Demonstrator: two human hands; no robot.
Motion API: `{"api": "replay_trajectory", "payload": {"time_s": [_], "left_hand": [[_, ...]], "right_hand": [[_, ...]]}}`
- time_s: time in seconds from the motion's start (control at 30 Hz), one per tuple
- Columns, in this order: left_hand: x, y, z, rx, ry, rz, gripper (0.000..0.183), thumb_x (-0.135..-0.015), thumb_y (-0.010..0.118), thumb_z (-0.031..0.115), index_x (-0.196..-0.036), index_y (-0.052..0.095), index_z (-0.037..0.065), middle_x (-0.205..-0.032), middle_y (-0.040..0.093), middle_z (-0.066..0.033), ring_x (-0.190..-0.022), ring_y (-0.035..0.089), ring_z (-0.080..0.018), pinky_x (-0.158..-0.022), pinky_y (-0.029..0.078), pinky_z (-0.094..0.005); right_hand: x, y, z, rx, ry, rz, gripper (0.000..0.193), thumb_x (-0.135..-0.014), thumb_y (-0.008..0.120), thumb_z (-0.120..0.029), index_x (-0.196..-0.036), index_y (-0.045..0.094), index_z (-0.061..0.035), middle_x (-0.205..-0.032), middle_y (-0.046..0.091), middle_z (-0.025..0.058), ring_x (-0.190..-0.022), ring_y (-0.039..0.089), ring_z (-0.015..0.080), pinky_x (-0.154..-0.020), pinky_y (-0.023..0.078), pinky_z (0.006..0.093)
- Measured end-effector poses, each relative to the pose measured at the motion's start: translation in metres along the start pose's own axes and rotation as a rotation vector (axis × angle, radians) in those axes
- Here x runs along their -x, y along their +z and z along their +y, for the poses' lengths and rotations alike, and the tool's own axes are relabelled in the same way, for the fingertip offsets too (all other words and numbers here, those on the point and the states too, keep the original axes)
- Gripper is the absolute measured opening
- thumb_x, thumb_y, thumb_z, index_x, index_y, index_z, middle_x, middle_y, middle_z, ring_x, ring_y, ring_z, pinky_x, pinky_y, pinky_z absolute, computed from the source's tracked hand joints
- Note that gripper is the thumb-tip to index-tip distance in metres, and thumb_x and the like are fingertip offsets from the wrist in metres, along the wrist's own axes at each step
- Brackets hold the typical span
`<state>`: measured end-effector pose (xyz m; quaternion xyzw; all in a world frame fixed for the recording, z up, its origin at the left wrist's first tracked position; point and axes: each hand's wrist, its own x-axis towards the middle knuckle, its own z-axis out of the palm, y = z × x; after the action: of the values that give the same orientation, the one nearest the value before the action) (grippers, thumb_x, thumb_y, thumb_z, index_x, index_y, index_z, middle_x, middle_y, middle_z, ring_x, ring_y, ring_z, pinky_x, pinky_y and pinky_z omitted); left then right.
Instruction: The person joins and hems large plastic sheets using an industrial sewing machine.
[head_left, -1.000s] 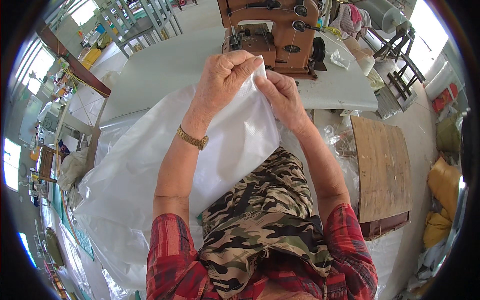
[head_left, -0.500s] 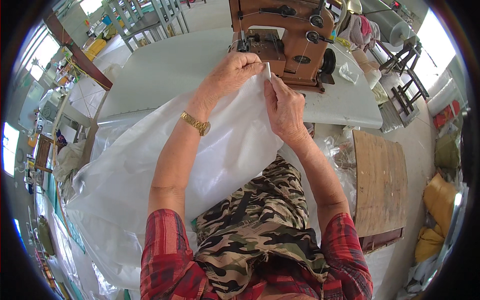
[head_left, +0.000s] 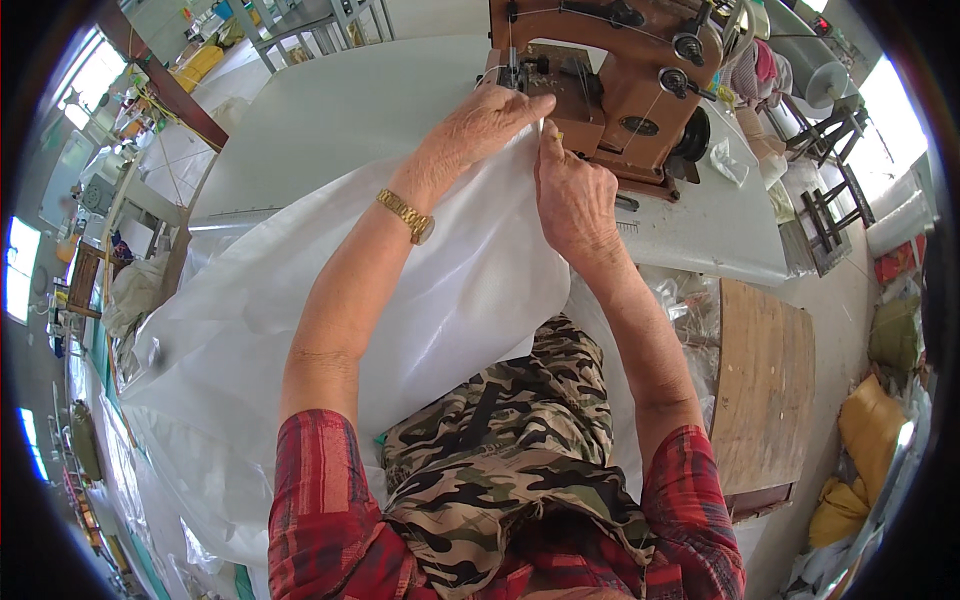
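A large sheet of thin, shiny white material (head_left: 450, 270) spreads from my lap up to the table, one corner raised between my hands. My left hand (head_left: 490, 125), a gold watch (head_left: 406, 216) on its wrist, is closed on the upper edge of the sheet, fingers pointing right. My right hand (head_left: 578, 195) grips the same edge just to the right, its index finger straight up along it and the other fingers curled. Directly beyond both hands stands a brown sewing machine (head_left: 640, 120), its needle area (head_left: 513, 70) close to my left knuckles.
The machine sits on a pale grey table (head_left: 340, 110). A wooden board (head_left: 765, 385) leans at the right beside crumpled clear plastic (head_left: 690, 310). Metal stools (head_left: 310, 25) stand at the far left, with a dark red post (head_left: 165, 85) nearer. Yellow bundles (head_left: 865, 430) lie at the right.
Both hands have moved a little up toward the machine with the sheet's edge. My right index finger has straightened, and the white folded edge between the hands shows less.
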<state>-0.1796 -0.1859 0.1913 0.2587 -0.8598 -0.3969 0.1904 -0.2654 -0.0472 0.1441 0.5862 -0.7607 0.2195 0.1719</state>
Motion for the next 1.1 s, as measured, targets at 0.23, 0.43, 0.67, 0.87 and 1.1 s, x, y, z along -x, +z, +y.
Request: {"api": "replay_trajectory", "payload": {"time_s": [0.23,0.43,0.67,0.87,1.1], "left_hand": [[-0.014,-0.011,-0.025,-0.097,0.354,0.055,0.037,-0.095,0.06,0.026,-0.074,0.051,-0.003,-0.064,0.039,0.0032,-0.062,0.036,-0.0084,-0.057,0.036,-0.028],[-0.029,-0.014,-0.027,-0.037,0.328,0.014,0.034,-0.096,0.058,0.023,-0.076,0.05,-0.004,-0.064,0.039,0.0013,-0.063,0.036,-0.0087,-0.058,0.036,-0.027],[-0.046,-0.011,-0.042,-0.043,0.31,0.064,0.02,-0.09,0.062,0.015,-0.086,0.065,-0.004,-0.071,0.064,-0.0093,-0.064,0.054,-0.0127,-0.064,0.047,-0.0292],[-0.049,-0.009,-0.047,-0.076,0.22,0.111,0.016,-0.086,0.065,0.014,-0.084,0.069,-0.001,-0.072,0.068,-0.0107,-0.064,0.062,-0.0168,-0.063,0.05,-0.031],[-0.042,-0.01,-0.052,-0.208,0.289,0.272,0.014,-0.086,0.069,0.012,-0.084,0.065,-0.001,-0.067,0.064,-0.0005,-0.06,0.052,-0.0066,-0.059,0.044,-0.0244]], "right_hand": [[-0.019,0.018,0.039,-0.66,0.096,0.044,0.029,-0.088,0.06,-0.014,-0.113,0.058,0.0002,-0.07,0.064,0.0144,-0.062,0.065,0.0296,-0.056,0.051,0.0366],[-0.034,0.06,0.051,-0.395,-0.192,0.514,0.025,-0.083,0.066,-0.006,-0.107,0.061,-0.0059,-0.087,0.064,0.0066,-0.078,0.063,0.0237,-0.062,0.048,0.0325],[-0.055,0.066,0.046,-0.104,-0.375,0.641,0.037,-0.073,0.064,-0.012,-0.11,0.058,-0.0109,-0.101,0.058,0.0007,-0.095,0.057,0.0185,-0.086,0.043,0.0387],[-0.061,0.074,0.047,-0.118,-0.44,0.629,0.029,-0.07,0.065,-0.013,-0.099,0.059,-0.0119,-0.107,0.057,0.0013,-0.101,0.057,0.0199,-0.095,0.041,0.0449],[-0.061,0.078,0.044,-0.096,-0.415,0.559,0.029,-0.071,0.065,-0.012,-0.099,0.057,-0.0087,-0.112,0.059,0.003,-0.107,0.056,0.0223,-0.099,0.039,0.049]]}}
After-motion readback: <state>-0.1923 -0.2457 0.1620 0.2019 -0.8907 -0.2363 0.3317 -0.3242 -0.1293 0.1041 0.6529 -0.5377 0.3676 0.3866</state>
